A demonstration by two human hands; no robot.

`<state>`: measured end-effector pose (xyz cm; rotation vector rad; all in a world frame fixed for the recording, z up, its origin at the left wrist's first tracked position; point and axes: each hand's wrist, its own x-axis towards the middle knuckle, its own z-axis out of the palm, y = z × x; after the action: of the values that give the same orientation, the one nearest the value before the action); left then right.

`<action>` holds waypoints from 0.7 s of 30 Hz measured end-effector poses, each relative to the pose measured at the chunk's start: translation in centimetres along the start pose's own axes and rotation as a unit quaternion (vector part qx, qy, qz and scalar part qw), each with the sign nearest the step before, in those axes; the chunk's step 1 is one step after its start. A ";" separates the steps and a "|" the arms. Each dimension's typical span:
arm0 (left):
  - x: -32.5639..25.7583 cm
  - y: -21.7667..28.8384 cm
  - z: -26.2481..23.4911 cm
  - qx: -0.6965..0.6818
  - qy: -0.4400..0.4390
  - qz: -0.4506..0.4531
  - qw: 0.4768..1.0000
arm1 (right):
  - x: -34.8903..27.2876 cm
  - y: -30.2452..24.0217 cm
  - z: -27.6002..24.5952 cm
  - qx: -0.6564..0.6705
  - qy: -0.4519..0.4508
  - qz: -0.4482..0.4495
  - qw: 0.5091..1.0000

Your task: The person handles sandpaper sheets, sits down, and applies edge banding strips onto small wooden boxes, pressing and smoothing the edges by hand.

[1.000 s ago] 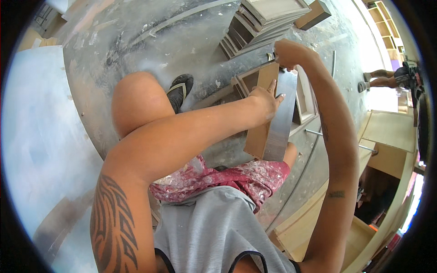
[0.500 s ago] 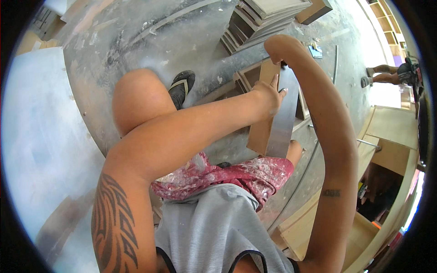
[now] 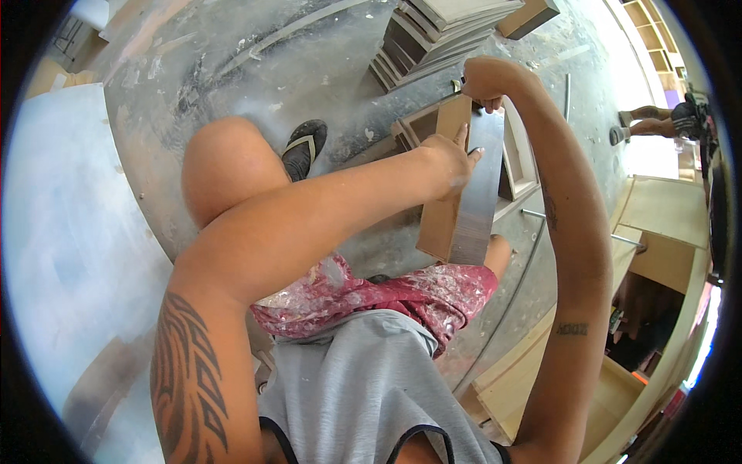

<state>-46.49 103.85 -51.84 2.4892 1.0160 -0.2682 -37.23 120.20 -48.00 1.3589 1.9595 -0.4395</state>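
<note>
A long narrow wooden box (image 3: 436, 232), bare brown on one side and with a grey-brown wood-grain face (image 3: 474, 220), leans from the floor pieces toward my right thigh. My left hand (image 3: 450, 168) holds it across its middle, index finger and thumb spread over the long edge; the other fingers are hidden. Over the box's far end, my right hand (image 3: 493, 82) is bent down with its fingers closed. A small dark thing shows by those fingers, too small to name. Beneath the box lies an open wooden frame (image 3: 522, 151).
A stack of grey-brown panels (image 3: 433, 46) stands beyond my hands, with a brown box (image 3: 528, 18) beside it. A pale sheet (image 3: 69, 255) fills the left. Wooden cabinets (image 3: 666, 213) lie at the right. Another person's legs (image 3: 649, 124) show at far right. My sandalled foot (image 3: 306, 147) is left of the box.
My right hand has shifted slightly right at the box's far end, and its curled fingers now show more. My left hand stays on the box, almost unmoved.
</note>
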 end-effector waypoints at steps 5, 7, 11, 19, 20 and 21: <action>-0.1 -0.6 0.6 0.002 0.026 -0.001 1.000 | -0.9 -3.1 0.4 -0.100 0.026 -0.034 0.994; 0.1 -0.5 0.6 0.001 0.022 -0.004 1.000 | -1.0 -3.8 0.8 -0.174 0.068 -0.033 0.982; 0.2 -0.1 0.2 -0.015 0.020 -0.012 1.000 | 1.2 -3.4 2.3 -0.217 0.089 -0.057 0.970; 0.0 0.0 -0.1 -0.030 0.001 -0.015 0.999 | 2.2 -0.9 3.4 -0.166 0.199 -0.106 0.960; -0.1 0.0 -0.2 -0.027 -0.010 -0.019 0.999 | 1.6 -0.9 2.6 -0.168 0.198 -0.109 0.959; -0.3 -0.1 -0.3 -0.029 -0.009 -0.021 0.999 | 0.9 -0.7 1.5 -0.112 0.135 -0.076 0.982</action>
<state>-46.72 103.86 -51.56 2.4104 1.0558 -0.2700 -37.56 119.62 -49.78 1.1793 2.2677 -0.0997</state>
